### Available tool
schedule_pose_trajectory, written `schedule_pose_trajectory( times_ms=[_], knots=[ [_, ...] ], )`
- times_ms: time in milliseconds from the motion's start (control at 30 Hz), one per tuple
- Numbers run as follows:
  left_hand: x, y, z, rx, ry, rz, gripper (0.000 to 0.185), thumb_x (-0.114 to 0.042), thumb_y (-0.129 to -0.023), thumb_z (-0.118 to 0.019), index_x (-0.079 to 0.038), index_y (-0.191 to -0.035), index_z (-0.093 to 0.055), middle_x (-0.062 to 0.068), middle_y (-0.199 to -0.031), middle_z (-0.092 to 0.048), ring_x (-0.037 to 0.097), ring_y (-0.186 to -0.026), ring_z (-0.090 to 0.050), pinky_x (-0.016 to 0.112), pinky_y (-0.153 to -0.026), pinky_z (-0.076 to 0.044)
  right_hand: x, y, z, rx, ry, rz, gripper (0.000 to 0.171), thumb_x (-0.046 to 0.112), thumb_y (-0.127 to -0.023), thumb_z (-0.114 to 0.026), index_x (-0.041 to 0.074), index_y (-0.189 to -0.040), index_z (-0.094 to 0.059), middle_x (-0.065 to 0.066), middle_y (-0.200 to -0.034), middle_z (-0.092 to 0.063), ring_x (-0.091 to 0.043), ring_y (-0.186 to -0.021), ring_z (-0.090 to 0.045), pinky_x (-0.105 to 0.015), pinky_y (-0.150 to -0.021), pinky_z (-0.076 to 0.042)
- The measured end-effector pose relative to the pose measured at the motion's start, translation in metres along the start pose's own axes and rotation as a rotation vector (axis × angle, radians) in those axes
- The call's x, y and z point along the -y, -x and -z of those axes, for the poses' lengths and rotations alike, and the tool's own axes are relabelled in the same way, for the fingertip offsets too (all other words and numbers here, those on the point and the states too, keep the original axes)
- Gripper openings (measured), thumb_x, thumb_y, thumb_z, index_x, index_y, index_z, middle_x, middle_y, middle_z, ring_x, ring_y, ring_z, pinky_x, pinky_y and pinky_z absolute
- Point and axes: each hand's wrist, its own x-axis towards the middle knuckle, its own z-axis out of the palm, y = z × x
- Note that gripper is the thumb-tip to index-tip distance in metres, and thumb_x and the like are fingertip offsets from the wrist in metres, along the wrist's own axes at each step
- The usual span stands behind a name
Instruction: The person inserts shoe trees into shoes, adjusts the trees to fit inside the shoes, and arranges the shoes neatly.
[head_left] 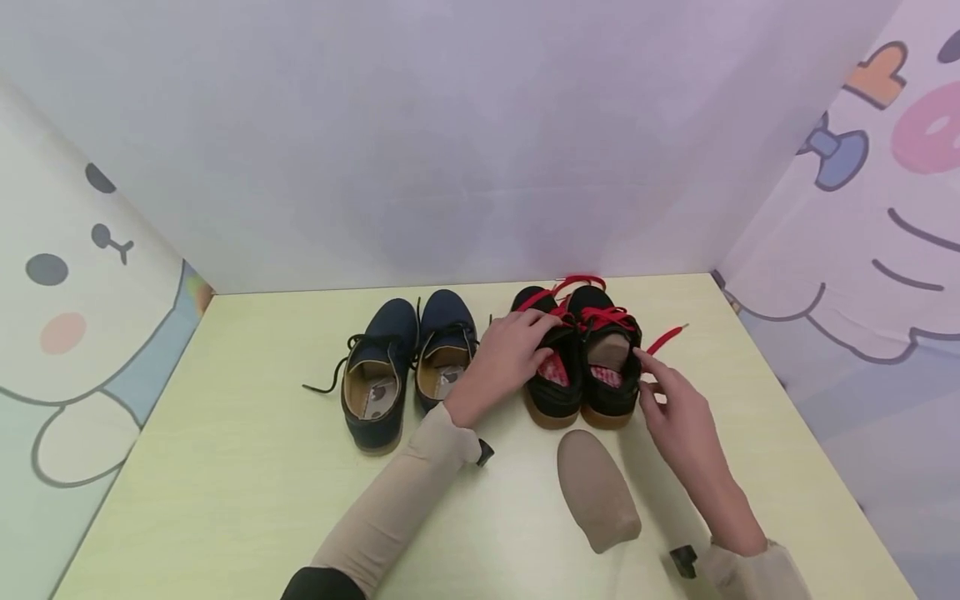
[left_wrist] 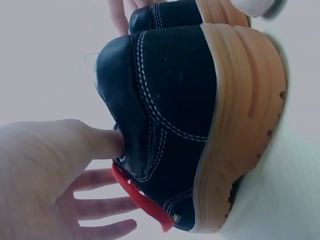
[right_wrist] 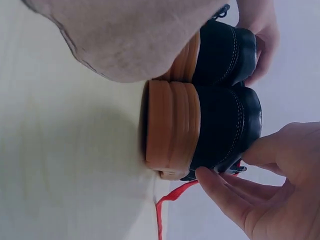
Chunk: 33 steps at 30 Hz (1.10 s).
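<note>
The left sleeve (head_left: 405, 500) lay nearest the camera. Handling the pair well seemed to call for light, even grips clear of the red laces (head_left: 606, 317): the left hand (head_left: 504, 360) curled over the left black shoe (head_left: 557, 406), the right hand (head_left: 678, 417) pinched the right black shoe (head_left: 607, 402), both upright between them on the bench (head_left: 225, 467).

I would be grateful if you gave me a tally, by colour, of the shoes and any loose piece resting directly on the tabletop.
Navy shoes: 2
Black shoes with red laces: 2
Tan sole-shaped piece: 1
Total: 5
</note>
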Motion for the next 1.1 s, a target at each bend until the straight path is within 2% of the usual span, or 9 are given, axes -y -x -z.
schedule_pose_trajectory(
  times_ms=[200,333,567,733,833,933,967,1033,1100],
  knots=[
    [0.001,0.002,-0.007,-0.048,-0.007,0.034,0.043,-0.029,-0.101,-0.07,-0.021,-0.142,-0.06,0.004,-0.137,-0.066,0.025,-0.12,-0.069,0.041,-0.088,-0.061,-0.003,0.013,-0.002,0.135,-0.025,0.04,0.064,0.004,-0.103,-0.061,0.009,-0.161,-0.036,-0.025,-0.156,-0.045,-0.041,-0.124,-0.061,-0.055,-0.093,-0.058],
    [0.0,0.003,-0.016,-0.074,-0.016,0.086,0.042,-0.029,-0.103,-0.066,-0.019,-0.143,-0.058,0.007,-0.14,-0.065,0.03,-0.119,-0.069,0.043,-0.09,-0.062,-0.007,0.021,-0.006,0.234,-0.041,0.068,0.078,0.012,-0.103,-0.065,0.007,-0.166,-0.019,-0.027,-0.165,-0.027,-0.044,-0.134,-0.051,-0.057,-0.101,-0.053],
    [-0.001,0.005,-0.022,-0.079,-0.039,0.121,0.049,-0.033,-0.102,-0.066,-0.016,-0.147,-0.056,0.008,-0.142,-0.064,0.03,-0.118,-0.069,0.042,-0.093,-0.061,-0.005,0.037,-0.006,0.254,-0.061,0.036,0.083,0.018,-0.105,-0.063,0.012,-0.168,-0.009,-0.025,-0.167,-0.024,-0.042,-0.138,-0.048,-0.059,-0.106,-0.05],
    [0.002,0.004,-0.02,-0.073,-0.029,0.121,0.049,-0.035,-0.102,-0.065,-0.016,-0.146,-0.056,0.007,-0.143,-0.063,0.028,-0.119,-0.069,0.041,-0.094,-0.061,-0.001,0.049,-0.007,0.219,-0.055,0.057,0.086,0.02,-0.104,-0.064,0.014,-0.169,-0.008,-0.023,-0.166,-0.028,-0.04,-0.136,-0.051,-0.057,-0.104,-0.05],
    [0.003,0.003,-0.019,-0.089,-0.009,0.116,0.046,-0.034,-0.102,-0.065,-0.016,-0.144,-0.058,0.007,-0.14,-0.066,0.027,-0.114,-0.071,0.04,-0.09,-0.061,-0.002,0.058,-0.009,0.188,-0.054,0.085,0.086,0.019,-0.103,-0.067,0.017,-0.169,-0.012,-0.019,-0.166,-0.03,-0.036,-0.134,-0.052,-0.032,-0.107,-0.051],
    [0.004,0.004,-0.018,-0.095,0.015,0.129,0.043,-0.034,-0.102,-0.066,-0.017,-0.141,-0.061,0.005,-0.136,-0.068,0.025,-0.111,-0.071,0.04,-0.089,-0.062,-0.004,0.067,-0.011,0.179,-0.037,0.103,0.083,0.022,-0.102,-0.068,0.019,-0.168,-0.017,-0.016,-0.166,-0.032,-0.033,-0.134,-0.053,-0.025,-0.103,-0.049],
    [0.004,0.004,-0.018,-0.098,0.022,0.133,0.041,-0.034,-0.101,-0.067,-0.018,-0.139,-0.062,0.005,-0.135,-0.069,0.025,-0.112,-0.071,0.04,-0.09,-0.061,-0.003,0.07,-0.012,0.185,-0.026,0.102,0.082,0.023,-0.103,-0.068,0.02,-0.168,-0.019,-0.015,-0.166,-0.033,-0.031,-0.134,-0.053,-0.025,-0.103,-0.049],
    [0.005,0.004,-0.018,-0.104,0.041,0.138,0.039,-0.033,-0.101,-0.067,-0.018,-0.137,-0.064,0.004,-0.133,-0.07,0.023,-0.114,-0.07,0.039,-0.092,-0.061,-0.001,0.076,-0.013,0.199,-0.009,0.097,0.079,0.027,-0.103,-0.068,0.02,-0.167,-0.022,-0.013,-0.165,-0.034,-0.031,-0.133,-0.054,-0.037,-0.101,-0.052],
    [0.005,0.003,-0.018,-0.105,0.067,0.139,0.037,-0.032,-0.101,-0.068,-0.019,-0.135,-0.065,0.002,-0.132,-0.07,0.021,-0.116,-0.069,0.038,-0.094,-0.06,0.001,0.081,-0.015,0.225,0.012,0.087,0.076,0.032,-0.103,-0.067,0.02,-0.166,-0.027,-0.012,-0.165,-0.036,-0.031,-0.137,-0.052,-0.038,-0.107,-0.049]
  ],
)
